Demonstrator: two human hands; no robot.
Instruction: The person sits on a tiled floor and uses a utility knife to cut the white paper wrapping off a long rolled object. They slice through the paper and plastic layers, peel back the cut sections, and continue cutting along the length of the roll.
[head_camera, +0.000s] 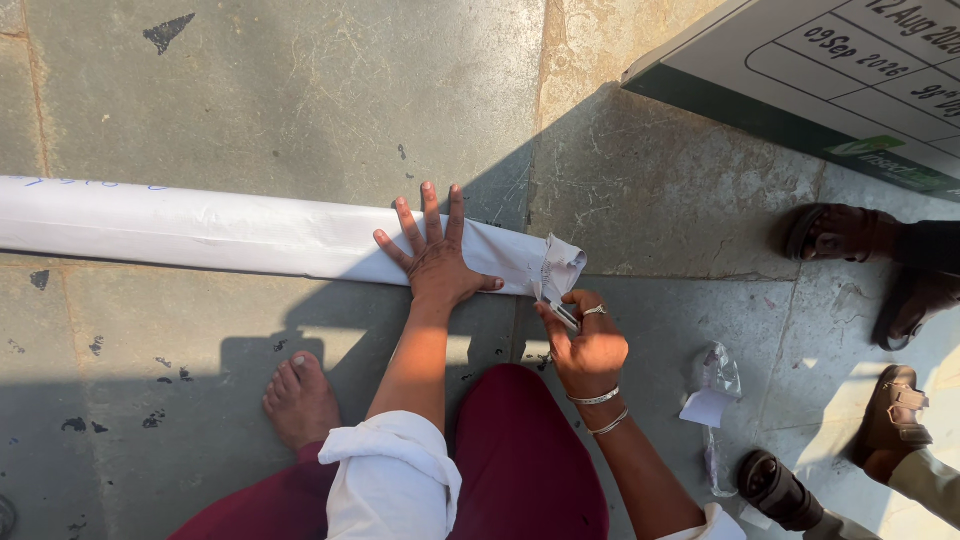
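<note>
Roll: long white paper roll (200, 230) on the stone floor (300, 90); long axis runs from frame left to centre-right.
Left hand: left hand (435, 255) flat, fingers spread, pressing down on the roll near its right end.
Right hand: right hand (590, 345) just right of it, pinching the crumpled end flap (560, 268); also grips a small metal tool (565, 316).
Nearer the end: right hand.

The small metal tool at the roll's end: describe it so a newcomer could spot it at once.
A long white wrapped roll lies across the stone floor, the left hand pressed flat on it. At its crumpled right end, the right hand pinches a small silvery tool, the only shiny object touching the wrapping.
</note>
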